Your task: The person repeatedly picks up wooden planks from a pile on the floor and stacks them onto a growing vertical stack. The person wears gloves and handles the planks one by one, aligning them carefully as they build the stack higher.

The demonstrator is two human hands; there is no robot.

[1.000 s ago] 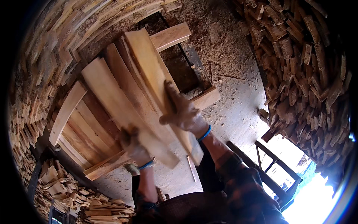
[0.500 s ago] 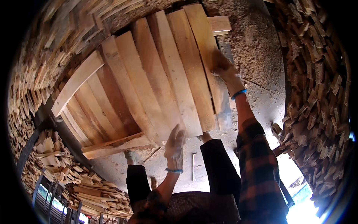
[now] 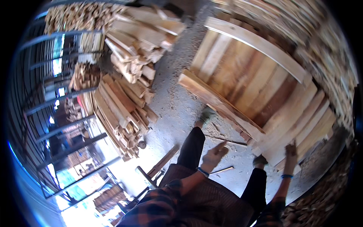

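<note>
The grey floor [image 3: 170, 98], strewn with wood debris, carries a broad row of planks [image 3: 242, 72] at right and a stack of boards [image 3: 117, 100] at left. A pale strip [image 3: 261, 45] crosses the row's far side. The left hand [image 3: 212, 158] hangs over the floor, fingers close together; the right hand [image 3: 290, 156] overlaps the planks' near ends, its blurred fingers and contact impossible to tell.

The row of planks [image 3: 242, 72] is matt wood — fairly smooth. The floor [image 3: 170, 108] left of it looks gritty; stacked boards [image 3: 120, 102] farther left, rougher wood. Below the row, the left sleeve [image 3: 159, 206] — matt cloth.
</note>
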